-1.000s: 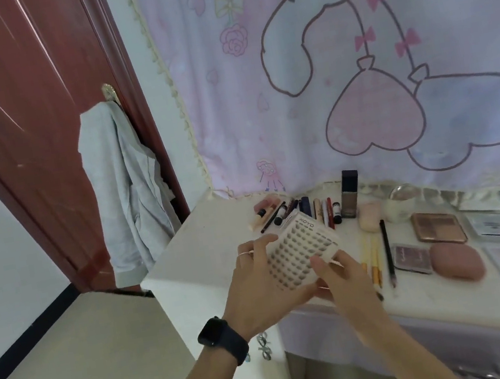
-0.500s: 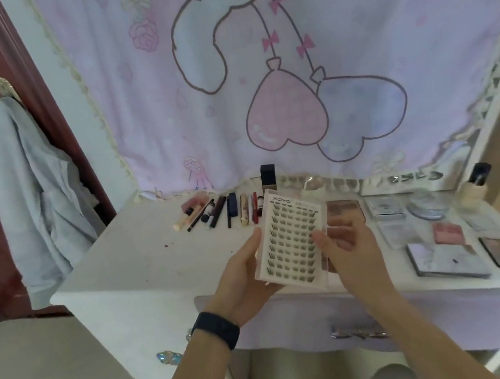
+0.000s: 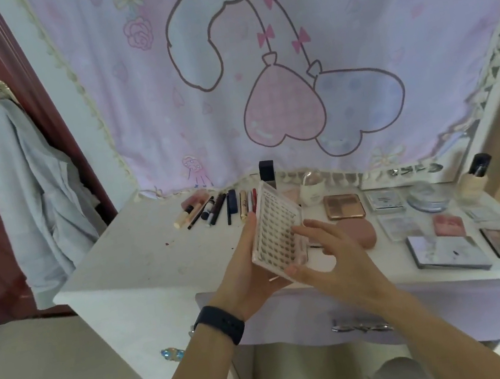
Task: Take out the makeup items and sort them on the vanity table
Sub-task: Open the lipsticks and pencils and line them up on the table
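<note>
The left hand (image 3: 250, 275) is gripping the lash case (image 3: 277, 234) from below and from its left edge, thumb lying up along that side and fingers curled behind it, so its grip is closed round the case and carrying the weight. The right hand (image 3: 336, 257) is only steadying it: the grip there is loose, the fingers are spreading nearly straight, and the thumb tip and forefinger are touching the near corner and the right edge. The case is hanging tilted in the air above the front edge of the worktop (image 3: 141, 257), its clear face turned up towards the camera, probably so the rows of lashes can be read before a spot is chosen. Sorting by kind seems to be guiding the layout. Slim sticks are lying side by side in one row of pencils and tubes (image 3: 218, 207) at the back left, about ten of them, though they are overlapping too closely for an exact count. Flat things are gathering on the right: one rose-gold palette (image 3: 344, 205), one pink puff (image 3: 358, 230) just beside the right hand, one round compact (image 3: 427, 197), and two large palettes (image 3: 447, 252) at the front right edge. One black-capped bottle (image 3: 266, 170) is standing upright behind the case.
</note>
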`<action>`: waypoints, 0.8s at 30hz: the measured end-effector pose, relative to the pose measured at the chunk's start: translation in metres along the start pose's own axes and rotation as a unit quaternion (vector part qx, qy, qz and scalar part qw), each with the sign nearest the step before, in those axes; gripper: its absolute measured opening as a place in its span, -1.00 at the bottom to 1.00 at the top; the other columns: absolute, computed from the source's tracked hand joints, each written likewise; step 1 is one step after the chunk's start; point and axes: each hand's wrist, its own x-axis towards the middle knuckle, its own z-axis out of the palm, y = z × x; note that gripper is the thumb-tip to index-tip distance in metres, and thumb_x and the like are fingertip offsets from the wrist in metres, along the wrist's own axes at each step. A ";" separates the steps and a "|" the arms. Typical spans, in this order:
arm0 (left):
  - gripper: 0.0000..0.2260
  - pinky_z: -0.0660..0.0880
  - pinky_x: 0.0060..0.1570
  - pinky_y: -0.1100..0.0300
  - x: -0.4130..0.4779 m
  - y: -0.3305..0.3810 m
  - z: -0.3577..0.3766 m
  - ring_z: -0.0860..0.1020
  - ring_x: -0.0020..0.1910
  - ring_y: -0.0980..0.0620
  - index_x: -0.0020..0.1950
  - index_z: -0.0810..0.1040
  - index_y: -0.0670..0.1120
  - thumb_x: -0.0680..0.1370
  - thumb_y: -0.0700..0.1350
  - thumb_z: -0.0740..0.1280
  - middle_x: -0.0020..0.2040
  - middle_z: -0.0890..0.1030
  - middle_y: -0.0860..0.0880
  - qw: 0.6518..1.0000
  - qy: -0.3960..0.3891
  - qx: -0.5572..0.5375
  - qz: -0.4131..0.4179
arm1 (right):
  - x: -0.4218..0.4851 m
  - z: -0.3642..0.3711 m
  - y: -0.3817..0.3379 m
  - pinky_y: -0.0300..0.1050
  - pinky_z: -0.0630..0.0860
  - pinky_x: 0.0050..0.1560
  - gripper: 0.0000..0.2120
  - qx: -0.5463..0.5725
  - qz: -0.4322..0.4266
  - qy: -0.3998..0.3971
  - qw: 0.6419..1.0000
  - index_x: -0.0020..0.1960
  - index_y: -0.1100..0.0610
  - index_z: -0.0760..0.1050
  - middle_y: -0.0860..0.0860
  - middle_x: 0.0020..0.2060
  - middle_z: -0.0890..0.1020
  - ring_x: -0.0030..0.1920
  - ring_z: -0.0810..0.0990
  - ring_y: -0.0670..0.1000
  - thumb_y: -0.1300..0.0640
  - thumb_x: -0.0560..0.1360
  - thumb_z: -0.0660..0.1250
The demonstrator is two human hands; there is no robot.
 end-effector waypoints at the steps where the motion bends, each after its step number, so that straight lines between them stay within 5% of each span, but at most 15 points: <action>1: -0.39 0.43 0.33 -0.21 -0.001 0.002 -0.001 0.55 0.29 -0.21 0.45 0.46 0.03 0.56 0.37 0.07 0.31 0.59 -0.17 1.000 0.001 0.008 -0.002 | -0.001 0.000 -0.001 -0.20 0.28 0.41 -0.15 -0.028 -0.016 -0.019 0.999 0.47 -0.25 0.37 -0.31 0.49 0.28 0.48 0.26 -0.23 -0.56 0.26 0.35; 6: -0.37 0.55 0.19 -0.09 -0.007 0.007 -0.010 0.54 0.31 -0.23 0.48 0.41 0.03 0.55 0.38 0.19 0.34 0.55 -0.20 0.999 -0.004 0.054 -0.007 | -0.001 -0.008 -0.011 -0.29 0.31 0.41 -0.23 -0.092 -0.081 -0.035 0.992 0.48 -0.24 0.37 -0.29 0.44 0.41 0.40 0.35 -0.29 -0.48 0.34 0.33; 10: -0.28 0.46 0.33 -0.15 -0.012 0.012 -0.019 0.52 0.30 -0.31 0.45 0.44 0.00 0.39 0.32 0.43 0.31 0.56 -0.24 0.998 -0.008 0.059 -0.007 | -0.003 -0.003 -0.017 -0.60 0.32 0.06 -0.44 -0.140 -0.175 0.005 0.974 0.45 -0.04 0.47 -0.09 0.22 0.66 0.12 0.58 -0.15 -0.25 0.52 0.35; 12: -0.26 0.47 0.31 -0.11 -0.013 0.014 -0.022 0.56 0.25 -0.29 0.45 0.43 -0.03 0.38 0.32 0.44 0.30 0.57 -0.25 0.998 -0.017 0.055 -0.007 | -0.001 0.002 -0.016 -0.47 0.46 -0.04 -0.49 -0.171 -0.256 0.044 0.950 0.42 0.11 0.51 -0.01 0.14 0.70 0.01 0.63 -0.10 -0.13 0.56 0.36; 15: -0.35 0.46 0.23 -0.08 -0.014 0.014 -0.022 0.59 0.11 -0.20 0.40 0.48 -0.08 0.44 0.30 0.32 0.19 0.60 -0.22 0.999 -0.018 0.040 -0.002 | 0.004 0.008 -0.013 -0.12 0.66 -0.03 -0.52 -0.194 -0.309 0.063 0.929 0.40 0.20 0.51 0.02 0.20 0.68 0.12 0.68 0.01 -0.08 0.60 0.32; 20: -0.38 0.35 0.15 -0.06 -0.013 0.015 -0.022 0.47 0.08 -0.16 0.32 0.55 -0.10 0.48 0.33 0.22 0.14 0.53 -0.20 0.999 -0.030 -0.014 -0.005 | 0.008 0.005 -0.014 0.03 0.60 0.18 -0.52 -0.158 -0.254 0.008 0.954 0.42 0.01 0.49 -0.08 0.37 0.55 0.33 0.53 -0.04 -0.18 0.58 0.30; 24: -0.32 0.39 0.16 -0.11 -0.013 0.020 -0.031 0.48 0.15 -0.19 0.41 0.50 -0.04 0.54 0.41 0.07 0.26 0.53 -0.19 0.996 -0.062 -0.038 -0.048 | 0.018 -0.013 -0.013 0.14 0.28 0.50 -0.26 -0.056 -0.050 -0.089 0.993 0.45 -0.36 0.27 -0.25 0.57 0.11 0.56 0.15 -0.10 -0.55 0.34 0.29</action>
